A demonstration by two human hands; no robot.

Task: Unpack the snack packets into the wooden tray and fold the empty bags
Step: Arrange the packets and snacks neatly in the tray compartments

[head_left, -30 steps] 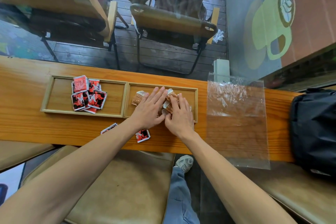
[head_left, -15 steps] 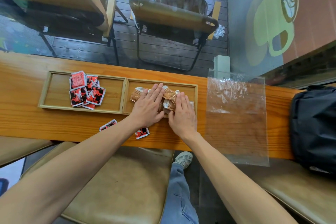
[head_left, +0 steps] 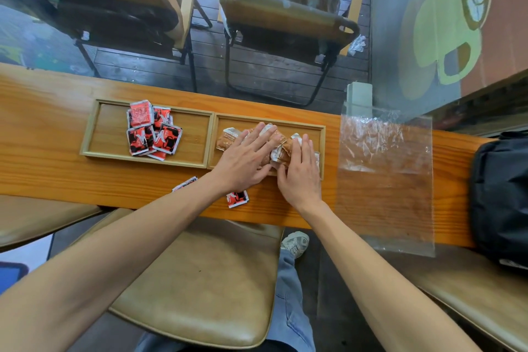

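Two wooden trays sit side by side on the counter. The left tray (head_left: 111, 134) holds a pile of red and black snack packets (head_left: 153, 130). The right tray (head_left: 322, 134) holds brown and silver snack packets (head_left: 281, 148). My left hand (head_left: 245, 157) lies flat, fingers spread, on those brown packets. My right hand (head_left: 301, 171) lies flat beside it on the same pile. Two red packets lie loose on the counter, one (head_left: 237, 198) below my left wrist, one (head_left: 185, 184) partly hidden by my forearm. An empty clear plastic bag (head_left: 385, 174) lies flat to the right.
The wooden counter (head_left: 51, 174) is narrow, with a glass pane behind it. A black bag (head_left: 500, 194) rests at the right end. Tan stools stand under the counter's near edge. The clear bag overhangs that edge.
Both hands have slid a little further onto the brown packets and flattened out. The camera view has shifted slightly. The packets and bag elsewhere have not moved.
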